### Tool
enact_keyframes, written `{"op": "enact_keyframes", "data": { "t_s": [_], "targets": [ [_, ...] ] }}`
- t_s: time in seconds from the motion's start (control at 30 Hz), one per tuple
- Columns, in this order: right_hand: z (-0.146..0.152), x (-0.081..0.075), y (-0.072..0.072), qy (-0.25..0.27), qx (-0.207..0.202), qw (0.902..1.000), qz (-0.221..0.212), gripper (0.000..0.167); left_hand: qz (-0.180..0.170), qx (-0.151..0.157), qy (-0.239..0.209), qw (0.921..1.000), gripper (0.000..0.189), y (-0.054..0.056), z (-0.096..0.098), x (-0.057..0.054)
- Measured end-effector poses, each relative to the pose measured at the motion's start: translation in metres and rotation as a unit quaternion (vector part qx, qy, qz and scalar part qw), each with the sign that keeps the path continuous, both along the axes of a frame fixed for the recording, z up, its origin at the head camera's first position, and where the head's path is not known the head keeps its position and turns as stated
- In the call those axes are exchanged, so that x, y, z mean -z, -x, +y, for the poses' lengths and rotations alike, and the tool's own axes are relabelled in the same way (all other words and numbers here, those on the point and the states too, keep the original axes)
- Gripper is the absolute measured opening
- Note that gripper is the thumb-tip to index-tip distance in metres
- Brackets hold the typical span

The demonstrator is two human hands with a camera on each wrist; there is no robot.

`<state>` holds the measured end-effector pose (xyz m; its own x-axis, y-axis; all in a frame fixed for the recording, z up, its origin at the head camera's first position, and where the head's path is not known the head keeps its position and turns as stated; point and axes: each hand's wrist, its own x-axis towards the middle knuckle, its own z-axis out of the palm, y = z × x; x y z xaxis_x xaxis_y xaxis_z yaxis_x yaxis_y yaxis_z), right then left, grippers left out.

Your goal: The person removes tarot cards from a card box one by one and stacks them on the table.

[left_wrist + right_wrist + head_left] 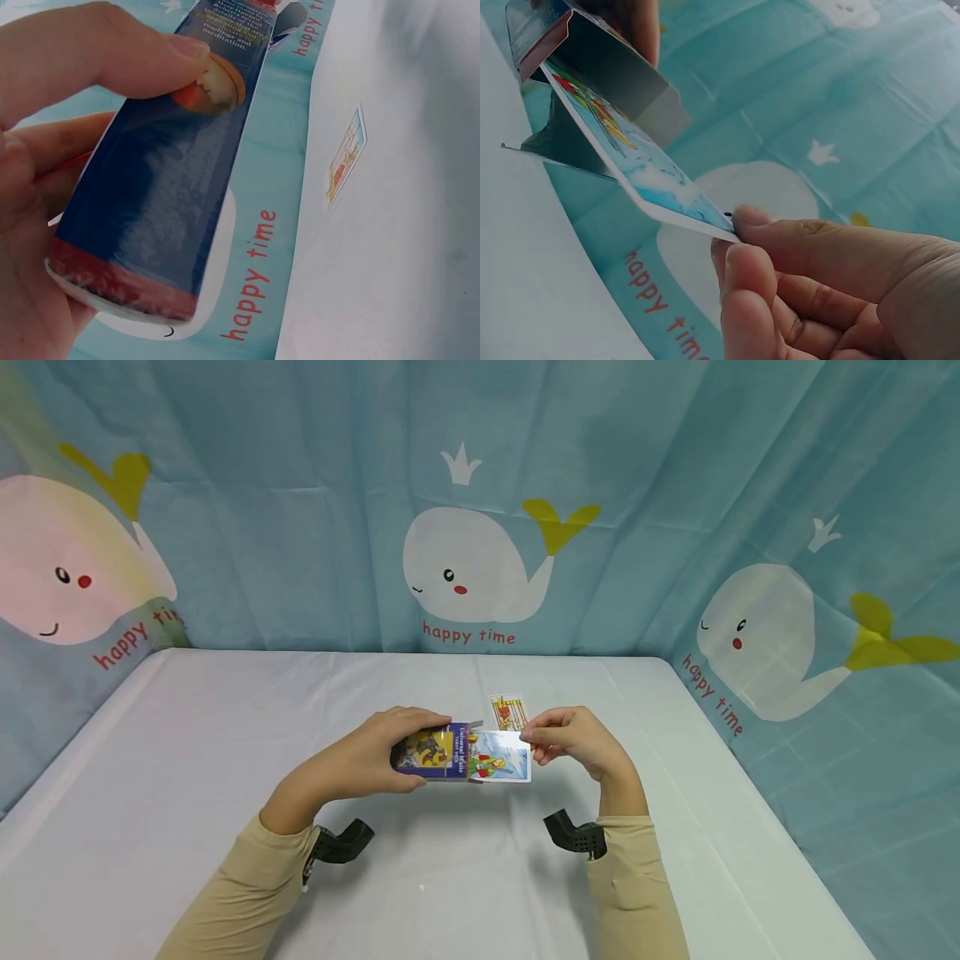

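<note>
My left hand (369, 758) grips a blue tarot card box (431, 750), thumb on one narrow side and fingers on the other. In the left wrist view the box (154, 180) shows its blue side with a red band at the bottom. Its right end is open, flaps (656, 112) spread. A tarot card (501, 757) with a figure in green and red sticks partly out of that end. Between thumb and index finger, my right hand (577, 742) pinches the card's outer corner; the right wrist view shows this pinch on the card (660, 187) closely.
Another card (508, 712), picture side up, lies on the white-covered table (225, 710) just behind the box. A blue curtain (322, 527) printed with whales hangs around the back and sides. Black wrist cameras (576, 835) sit on both sleeves.
</note>
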<state>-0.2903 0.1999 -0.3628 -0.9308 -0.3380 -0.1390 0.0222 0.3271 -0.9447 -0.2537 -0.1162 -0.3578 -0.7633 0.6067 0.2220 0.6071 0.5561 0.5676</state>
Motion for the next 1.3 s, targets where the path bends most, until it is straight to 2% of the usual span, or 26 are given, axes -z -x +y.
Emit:
{"op": "enact_keyframes", "data": {
  "t_s": [0.23,0.63,0.93,1.3],
  "targets": [
    [0.004,0.001,0.001,-0.025,0.002,0.9997,0.003,0.024,-0.006,0.0,-0.001,1.0,0.073,0.0,0.0,0.0],
    [0.017,0.001,0.0,-0.038,0.007,0.9993,0.001,0.023,0.0,-0.008,0.0,1.0,0.073,0.0,-0.003,-0.002],
    [0.017,0.002,0.001,-0.042,-0.021,0.9989,0.001,0.024,-0.004,-0.019,-0.002,0.9998,0.074,0.0,-0.006,-0.004],
    [0.012,0.001,0.0,-0.051,-0.039,0.9976,-0.027,0.02,-0.001,-0.028,-0.001,0.9996,0.075,0.0,-0.008,-0.005]
  ]
}}
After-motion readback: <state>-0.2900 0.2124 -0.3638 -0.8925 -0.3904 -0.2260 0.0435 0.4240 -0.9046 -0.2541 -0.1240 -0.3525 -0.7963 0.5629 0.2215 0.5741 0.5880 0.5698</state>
